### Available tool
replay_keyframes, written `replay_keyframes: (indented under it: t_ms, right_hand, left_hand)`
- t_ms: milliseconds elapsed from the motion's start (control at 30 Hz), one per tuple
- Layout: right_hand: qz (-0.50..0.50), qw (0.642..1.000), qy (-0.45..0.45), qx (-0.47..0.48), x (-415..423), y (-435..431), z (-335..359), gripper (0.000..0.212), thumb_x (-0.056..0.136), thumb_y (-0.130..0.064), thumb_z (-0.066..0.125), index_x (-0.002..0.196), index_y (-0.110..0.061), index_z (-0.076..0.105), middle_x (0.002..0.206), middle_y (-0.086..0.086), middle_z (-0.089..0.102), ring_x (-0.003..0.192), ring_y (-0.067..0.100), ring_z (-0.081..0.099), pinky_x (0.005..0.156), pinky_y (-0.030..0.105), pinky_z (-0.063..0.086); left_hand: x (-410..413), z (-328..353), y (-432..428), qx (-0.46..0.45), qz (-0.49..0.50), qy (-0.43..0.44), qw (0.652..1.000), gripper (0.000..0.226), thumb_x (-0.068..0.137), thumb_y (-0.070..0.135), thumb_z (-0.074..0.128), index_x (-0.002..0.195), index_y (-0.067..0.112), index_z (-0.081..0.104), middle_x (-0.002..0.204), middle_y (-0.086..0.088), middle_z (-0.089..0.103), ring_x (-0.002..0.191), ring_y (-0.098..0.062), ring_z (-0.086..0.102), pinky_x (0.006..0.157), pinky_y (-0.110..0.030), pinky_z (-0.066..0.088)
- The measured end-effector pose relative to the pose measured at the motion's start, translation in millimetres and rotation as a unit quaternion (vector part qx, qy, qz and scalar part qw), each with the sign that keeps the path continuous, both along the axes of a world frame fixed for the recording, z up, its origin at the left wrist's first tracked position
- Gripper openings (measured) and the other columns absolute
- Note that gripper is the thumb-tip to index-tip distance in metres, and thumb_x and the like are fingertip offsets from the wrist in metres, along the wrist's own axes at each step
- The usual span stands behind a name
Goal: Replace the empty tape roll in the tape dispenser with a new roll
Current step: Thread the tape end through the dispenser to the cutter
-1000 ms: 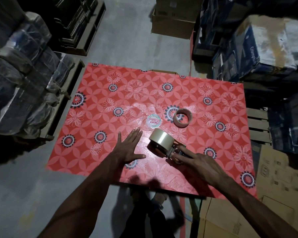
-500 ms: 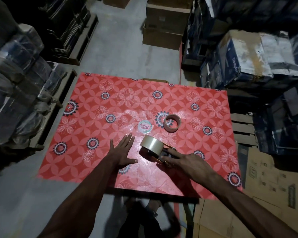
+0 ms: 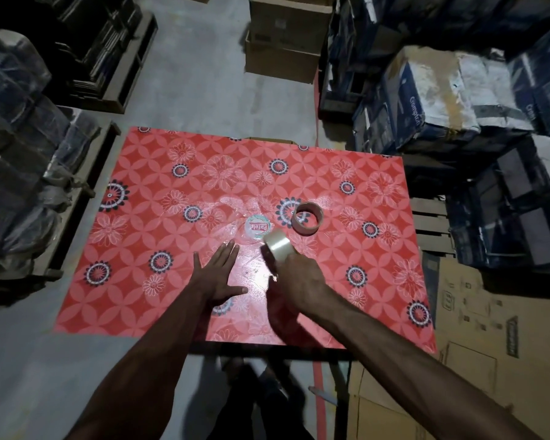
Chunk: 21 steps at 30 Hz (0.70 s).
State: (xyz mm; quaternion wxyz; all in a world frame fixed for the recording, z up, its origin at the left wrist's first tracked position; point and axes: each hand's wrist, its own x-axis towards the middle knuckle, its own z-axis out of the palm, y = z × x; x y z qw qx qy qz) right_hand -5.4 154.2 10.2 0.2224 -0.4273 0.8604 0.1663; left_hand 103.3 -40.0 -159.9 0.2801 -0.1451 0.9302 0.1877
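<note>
A full roll of clear tape (image 3: 277,246) sits mounted on the tape dispenser, whose body is mostly hidden under my right hand (image 3: 294,277). That hand is closed around the dispenser handle and holds it just above the red patterned table (image 3: 159,300). My left hand (image 3: 215,274) lies flat on the table to the left of the dispenser, fingers spread, holding nothing. The empty brown cardboard core (image 3: 306,216) lies on the table behind the dispenser. A crumpled clear wrapper with a round red label (image 3: 256,227) lies left of the core.
Stacked cartons (image 3: 432,100) crowd the right side and flattened cardboard (image 3: 477,328) lies at the lower right. Wrapped bundles on a pallet (image 3: 23,173) line the left. Brown boxes (image 3: 283,42) stand beyond the table's far edge. Bare concrete floor surrounds the table.
My right hand has closed over the dispenser handle and raised it, tilting the roll toward the wrapper. My left hand stays flat on the table. The camera view has shifted.
</note>
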Motion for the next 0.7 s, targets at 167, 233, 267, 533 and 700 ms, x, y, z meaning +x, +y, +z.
replay_keyframes:
  t_ms: [167,233,267,533,700]
  right_hand:
    - [-0.010,0.998,-0.055,0.027,-23.4,19.5,14.9,0.039,0.091,-0.023,0.069,0.130,-0.018,0.064,0.108,0.010,0.069,0.098,0.031,0.072,0.069,0.032,0.052]
    - [-0.015,0.998,-0.059,0.029,-29.0,34.2,19.3,0.035,0.092,-0.023,0.067,0.127,-0.022,0.068,0.107,0.007,0.070,0.096,0.029,0.072,0.070,0.032,0.054]
    - [-0.029,0.997,-0.071,0.022,-31.3,41.1,21.8,0.037,0.094,-0.022,0.064,0.131,-0.027,0.066,0.109,0.008,0.069,0.097,0.029,0.071,0.069,0.032,0.051]
    - [-0.315,0.880,-0.244,-0.257,-59.9,119.8,18.5,0.049,0.096,-0.021,0.073,0.142,-0.030,0.060,0.139,0.003,0.064,0.095,0.015,0.066,0.076,0.028,0.058]
    - [-0.440,0.739,-0.343,-0.378,-30.2,138.2,-14.5,0.066,0.083,-0.008,0.085,0.140,-0.029,0.060,0.142,-0.002,0.059,0.089,0.024,0.074,0.078,0.036,0.061]
  left_hand:
    - [2.9,0.7,0.0,0.010,-0.004,0.002,1.000,0.128,0.071,0.099,0.033,0.162,0.029,-0.024,0.166,0.008,-0.036,0.155,-0.012,-0.026,0.114,-0.078,-0.010]
    - [2.9,0.3,0.1,0.014,-0.004,0.011,1.000,0.133,0.063,0.104,0.024,0.162,0.028,-0.024,0.166,0.007,-0.037,0.156,-0.013,-0.025,0.114,-0.078,-0.011]
    - [2.8,1.9,0.2,0.016,-0.004,0.008,1.000,0.136,0.059,0.105,0.019,0.162,0.028,-0.024,0.165,0.007,-0.037,0.155,-0.012,-0.026,0.114,-0.078,-0.011]
    - [0.2,18.6,16.2,0.020,0.027,0.020,0.999,0.121,0.084,0.083,0.052,0.166,0.018,-0.009,0.172,-0.001,-0.021,0.162,-0.024,-0.008,0.116,-0.078,-0.003]
    - [13.5,22.4,30.1,0.045,0.069,0.041,0.996,0.094,0.098,0.065,0.049,0.168,0.020,0.005,0.175,-0.002,-0.009,0.163,-0.025,-0.001,0.121,-0.073,-0.003]
